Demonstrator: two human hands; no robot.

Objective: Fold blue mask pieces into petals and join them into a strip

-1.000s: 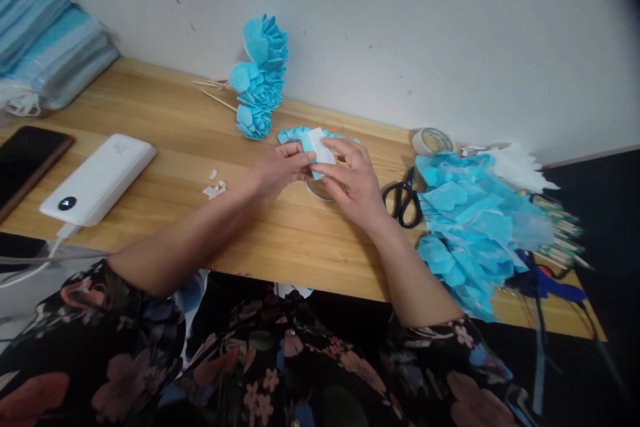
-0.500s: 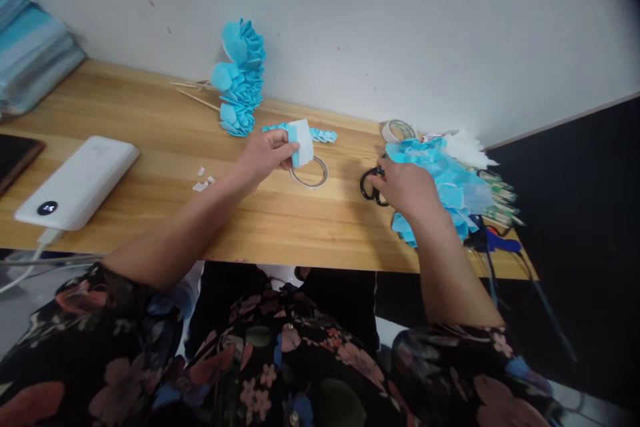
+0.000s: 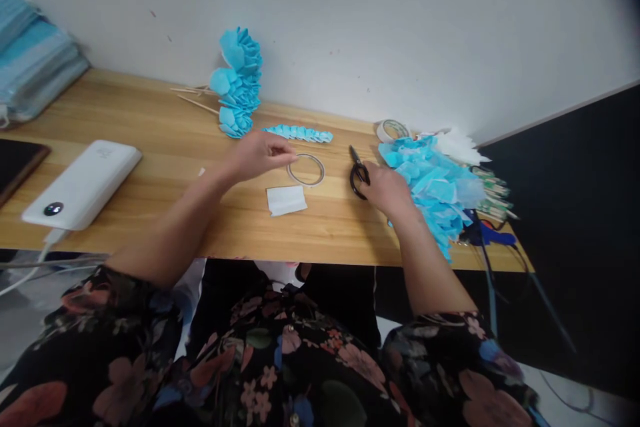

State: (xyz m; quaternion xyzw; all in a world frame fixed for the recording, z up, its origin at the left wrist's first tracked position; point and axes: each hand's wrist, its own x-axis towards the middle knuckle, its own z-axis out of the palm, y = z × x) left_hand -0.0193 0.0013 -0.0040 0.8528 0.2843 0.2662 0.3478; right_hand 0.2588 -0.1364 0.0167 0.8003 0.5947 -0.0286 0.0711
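My left hand (image 3: 260, 156) hovers with thumb and fingertips drawn together beside the left edge of a thin tape ring (image 3: 323, 172). Whether anything is between those fingertips is hidden. In front of the ring lies a pale rectangular piece of fabric (image 3: 287, 201), flat on the wooden table. My right hand (image 3: 387, 188) grips the handles of black scissors (image 3: 355, 159), blades pointing away from me. Behind the ring is a strip of gathered light-blue material (image 3: 300, 133). Crumpled blue pieces (image 3: 435, 177) are piled just right of my right hand.
Blue handmade flowers on sticks (image 3: 239, 87) lie near the wall. A wider tape roll (image 3: 393, 130) stands at the back right, and a blue-handled tool (image 3: 497, 237) at the right edge. To the left are a white power bank (image 3: 85, 183), a dark phone (image 3: 20, 163) and packed blue masks (image 3: 40, 60).
My left hand has let go of the fabric piece, which now rests on the table. The scissors have shifted left with my right hand, and their blades now show.
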